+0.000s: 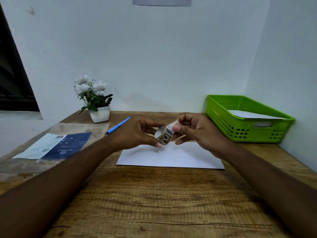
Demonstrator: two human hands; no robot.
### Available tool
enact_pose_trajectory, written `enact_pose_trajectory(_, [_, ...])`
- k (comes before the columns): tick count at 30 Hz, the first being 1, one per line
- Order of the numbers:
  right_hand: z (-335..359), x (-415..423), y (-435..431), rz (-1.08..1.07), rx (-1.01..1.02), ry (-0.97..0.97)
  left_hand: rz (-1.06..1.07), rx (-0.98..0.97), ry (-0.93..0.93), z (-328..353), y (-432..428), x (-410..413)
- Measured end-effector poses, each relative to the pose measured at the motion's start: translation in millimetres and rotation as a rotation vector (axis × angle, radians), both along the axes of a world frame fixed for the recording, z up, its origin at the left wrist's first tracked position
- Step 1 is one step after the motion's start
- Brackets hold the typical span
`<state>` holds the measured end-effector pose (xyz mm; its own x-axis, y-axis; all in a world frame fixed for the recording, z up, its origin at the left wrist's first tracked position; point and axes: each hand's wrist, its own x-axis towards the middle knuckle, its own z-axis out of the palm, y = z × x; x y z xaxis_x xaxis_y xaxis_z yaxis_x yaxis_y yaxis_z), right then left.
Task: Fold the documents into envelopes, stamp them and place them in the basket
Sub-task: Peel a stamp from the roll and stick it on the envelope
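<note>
A white envelope [171,157] lies flat on the wooden table in front of me. Just above it my left hand [137,133] grips a small roll of stamps [163,135] between thumb and fingers. My right hand [193,129] pinches the loose end stamp [171,126] of that roll, lifted a little away from it. At the back right stands a green plastic basket [240,133] with white envelopes [253,115] lying inside.
A blue pen [118,125] lies behind my left hand. A clear plastic sleeve with a blue and white printed sheet [56,146] rests at the left. A white pot of white flowers [96,100] stands by the back wall.
</note>
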<state>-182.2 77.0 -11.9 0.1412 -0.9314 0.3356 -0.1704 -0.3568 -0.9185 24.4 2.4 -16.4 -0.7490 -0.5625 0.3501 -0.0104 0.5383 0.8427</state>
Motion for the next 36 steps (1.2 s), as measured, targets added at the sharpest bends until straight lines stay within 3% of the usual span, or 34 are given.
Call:
enact_pose_trajectory(13, [5, -12, 0, -0.026, -0.031, -0.105, 0.108, -0.053, -0.052, 0, -4, 7])
enact_pose_trajectory(19, [3, -13, 0, -0.047, -0.024, -0.080, 0.231, -0.227, -0.084, 3, -9, 9])
enact_pose_trajectory(25, [0, -16, 0, -0.113, -0.022, -0.049, 0.390, -0.507, -0.270, -7, -46, 30])
enact_pose_trajectory(36, [-3, -20, -6, -0.158, -0.009, -0.055, 0.447, -0.471, -0.428, -13, -67, 48])
